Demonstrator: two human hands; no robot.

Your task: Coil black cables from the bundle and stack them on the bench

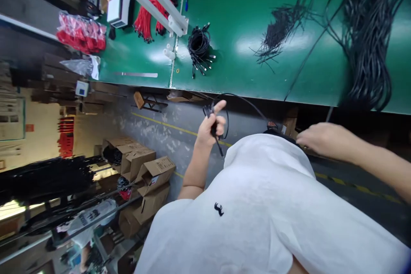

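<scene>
My left hand (210,127) is closed around a thin black cable (239,97), gripping it near its connector end with the index finger sticking up. The cable arcs to the right below the table edge, towards my right hand (321,138). That hand has its fingers curled together just past my white shirt (257,205). What it pinches is hidden. Both hands hover in front of the green table (244,17), below its near edge.
On the green table lie a coiled bundle of black cables (199,45), a loose pile of black ties (281,25), a big mass of black cables (369,30), red cable bundles (149,17) and red bags (80,34). Cardboard boxes (144,180) stand on the floor.
</scene>
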